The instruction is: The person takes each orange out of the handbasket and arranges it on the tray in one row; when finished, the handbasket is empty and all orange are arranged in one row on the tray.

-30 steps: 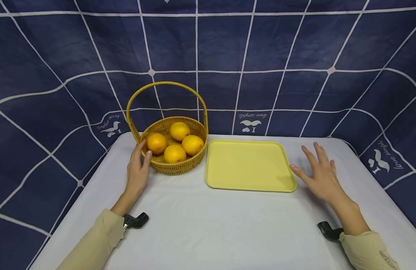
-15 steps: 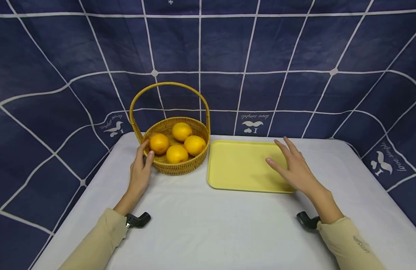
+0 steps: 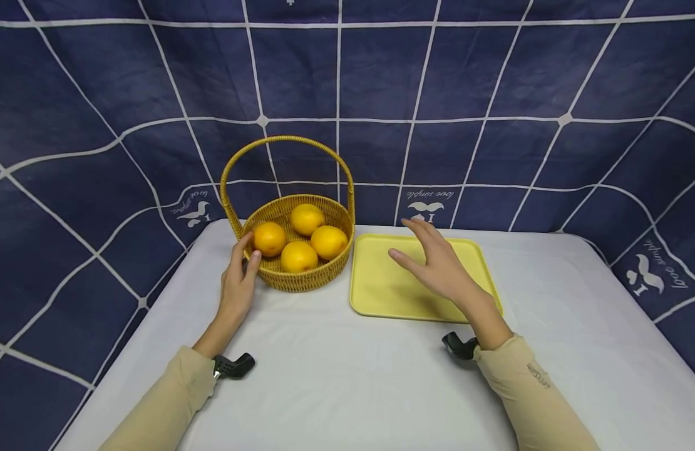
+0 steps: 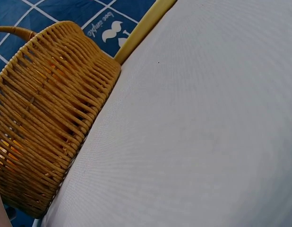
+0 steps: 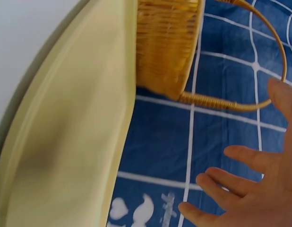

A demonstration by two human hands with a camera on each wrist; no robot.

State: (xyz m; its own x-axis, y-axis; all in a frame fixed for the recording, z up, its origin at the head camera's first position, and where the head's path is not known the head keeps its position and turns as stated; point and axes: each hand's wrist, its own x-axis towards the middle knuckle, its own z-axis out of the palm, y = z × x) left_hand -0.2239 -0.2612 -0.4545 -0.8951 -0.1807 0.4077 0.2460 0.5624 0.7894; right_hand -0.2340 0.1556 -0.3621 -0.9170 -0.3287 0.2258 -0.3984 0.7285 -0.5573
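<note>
A woven basket (image 3: 293, 280) with a tall hoop handle stands at the left of the table and holds several oranges (image 3: 299, 257). My left hand (image 3: 237, 285) grips the basket's near left side, with its fingers and thumb at the rim. In the left wrist view the woven wall (image 4: 56, 104) fills the left side, and only a sliver of hand shows at the edge. My right hand (image 3: 440, 266) hovers above a yellow tray (image 3: 375, 282), its fingers spread and holding nothing. The right wrist view shows those spread fingers (image 5: 221, 189) beside the tray (image 5: 75, 132).
The tray lies just right of the basket, on a table covered with white cloth (image 3: 347, 376). Behind and at both sides hangs a dark blue cloth (image 3: 375, 81) with white grid lines. A black camera (image 3: 460, 346) sits at the right wrist, another camera (image 3: 235, 365) at the left.
My right hand has moved left, from beside the tray's right edge to over the tray. The left hand stays at the basket. The whole head view has shifted slightly.
</note>
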